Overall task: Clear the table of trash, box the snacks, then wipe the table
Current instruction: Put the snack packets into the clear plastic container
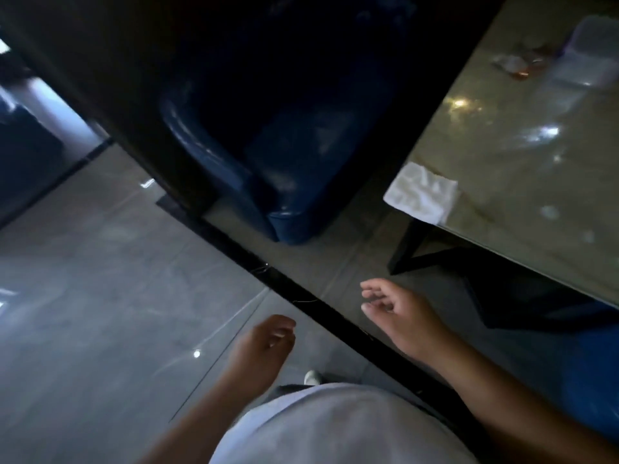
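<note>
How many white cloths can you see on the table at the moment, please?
1. The white cloth lies on the near left corner of the table, its edge at the table's rim. The far end is blurred and partly out of frame, so another could be hidden.

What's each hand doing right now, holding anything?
Left hand: open, loosely curled, holding nothing.
Right hand: open, fingers relaxed, holding nothing.

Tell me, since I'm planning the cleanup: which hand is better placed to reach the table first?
Probably the right hand: it hangs empty beside the table, nearest the white cloth. The left hand is over the floor, farther away.
</note>
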